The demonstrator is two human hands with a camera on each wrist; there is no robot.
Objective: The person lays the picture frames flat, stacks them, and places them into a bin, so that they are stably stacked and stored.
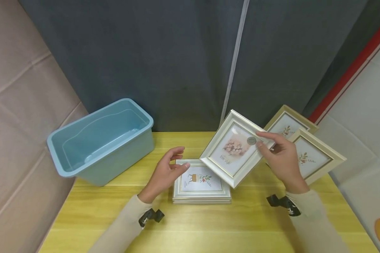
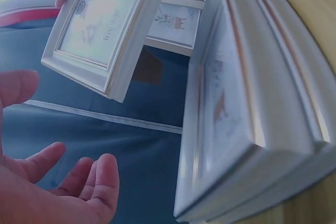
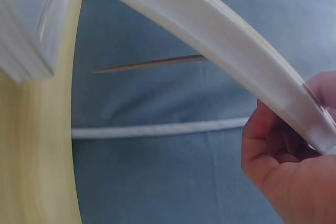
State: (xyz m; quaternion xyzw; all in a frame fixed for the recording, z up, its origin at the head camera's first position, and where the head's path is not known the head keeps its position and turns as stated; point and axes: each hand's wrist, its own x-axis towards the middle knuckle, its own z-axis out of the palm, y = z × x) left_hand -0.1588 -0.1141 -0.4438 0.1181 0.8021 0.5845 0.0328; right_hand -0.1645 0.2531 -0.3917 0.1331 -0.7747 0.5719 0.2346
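Observation:
My right hand [image 1: 283, 160] grips a white picture frame [image 1: 234, 151] at its right corner, thumb on the front and other fingers behind. The held frame is tilted above the table and shows a pink flower print and a round grey sticker. In the left wrist view a brown stand leg [image 2: 148, 66] juts from its back. Below it lies a neat stack of white picture frames [image 1: 202, 182], the top one with a plant and stool print. At the stack's left side, my left hand [image 1: 164, 174] has its fingers loosely spread, holding nothing.
Two beige picture frames [image 1: 316, 154] overlap at the right, behind my right hand. A blue plastic bin [image 1: 120, 160] stands at the back left of the yellow wood table [image 1: 190, 228]. A dark grey curtain [image 1: 145, 63] hangs along the table's back edge.

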